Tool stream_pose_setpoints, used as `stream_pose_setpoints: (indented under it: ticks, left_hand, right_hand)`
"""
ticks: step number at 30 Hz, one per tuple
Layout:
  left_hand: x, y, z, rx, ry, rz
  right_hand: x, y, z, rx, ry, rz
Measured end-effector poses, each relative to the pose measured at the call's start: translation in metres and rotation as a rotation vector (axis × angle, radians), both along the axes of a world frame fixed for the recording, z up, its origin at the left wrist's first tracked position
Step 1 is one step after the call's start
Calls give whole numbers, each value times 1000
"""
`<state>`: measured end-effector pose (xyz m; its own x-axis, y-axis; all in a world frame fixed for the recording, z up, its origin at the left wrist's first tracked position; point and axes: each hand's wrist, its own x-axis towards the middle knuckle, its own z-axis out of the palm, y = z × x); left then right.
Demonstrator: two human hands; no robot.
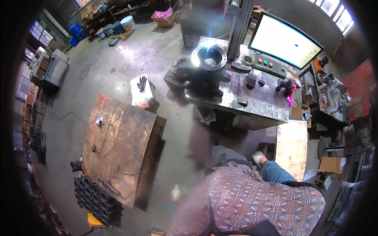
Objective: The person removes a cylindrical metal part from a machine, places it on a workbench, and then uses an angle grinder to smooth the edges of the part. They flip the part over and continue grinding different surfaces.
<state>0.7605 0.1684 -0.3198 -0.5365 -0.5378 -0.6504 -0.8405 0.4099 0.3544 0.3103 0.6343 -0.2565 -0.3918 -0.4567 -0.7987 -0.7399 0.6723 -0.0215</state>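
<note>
Neither of my hands can be made out. My patterned clothing (264, 198) fills the lower middle, and its left side is smeared by motion. A blue denim leg (275, 172) and what looks like a pale shoe (258, 157) stick out beyond it. Ahead, a dark round flange (209, 58) with a wide centre hole sits on a dark fixture (201, 78) at the metal workbench (260, 106). Bright bluish-white light glares at the flange's far rim. Dark metal blocks (251, 81) lie on the bench to its right.
A lit monitor (286, 40) stands behind a button panel (270, 67). Left is a wooden-topped table (118, 145) with a cable and handheld tool (109, 187); stacked black rings (96, 200) are beside it. A dark glove (141, 83) lies on a white-topped box (147, 96). Buckets (127, 23) stand far back.
</note>
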Motion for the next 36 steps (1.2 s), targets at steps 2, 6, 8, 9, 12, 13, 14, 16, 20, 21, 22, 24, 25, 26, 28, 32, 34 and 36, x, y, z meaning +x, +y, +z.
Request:
stream_pose_setpoints:
  ticks: [2, 6, 8, 9, 12, 13, 14, 16, 20, 21, 22, 24, 25, 26, 28, 32, 34, 36]
  left_hand:
    - [29, 17, -4, -50, -41, -187]
    - [56, 37, -8, 20, -90, 84]
    - [57, 42, -4, 22, -83, 194]
    - [55, 45, -1, 15, -70, 250]
    - [47, 51, 10, 76, 12, 554]
    - [43, 53, 14, 182, 69, 806]
    - [40, 57, 18, 384, 141, 1210]
    - [35, 66, 22, 230, 66, 996]
    - [28, 99, 21, 7, -142, 704]
    - [26, 111, 18, 48, -123, 784]
    - [23, 123, 17, 53, -154, 808]
    - [17, 151, 15, 71, -215, 863]
    - [13, 165, 15, 84, -240, 888]
    - [9, 178, 16, 99, -272, 915]
    - [3, 201, 20, 158, -335, 971]
    - [-8, 230, 23, 152, -369, 1002]
    - [-13, 238, 22, 130, -346, 1005]
    - [-17, 242, 20, 117, -333, 1013]
  right_hand:
    - [30, 34, 10, 81, -99, -79]
    - [59, 49, 29, -61, -113, -806]
    - [55, 45, 28, -94, -60, -619]
    - [49, 39, 22, -178, -73, -583]
    - [16, 29, -11, -104, -93, -590]
    - [4, 25, -25, -144, -49, -589]
    - [-9, 19, -40, -172, -19, -546]
    - [-38, 12, -66, -387, -73, -448]
    - [-87, -6, -92, -687, -249, -492]
    - [-100, -11, -96, -729, -260, -507]
    - [-109, -11, -97, -626, -219, -394]
    - [-127, -8, -104, -582, -71, -100]
    - [-134, -3, -108, -490, 57, 175]
    - [-142, 1, -114, -483, -39, 12]
    - [-150, 20, -121, -351, -205, -142]
    - [-161, 51, -109, -304, -418, -883]
    - [-168, 56, -93, -284, -500, -1145]
    - [-175, 55, -80, -248, -552, -1439]
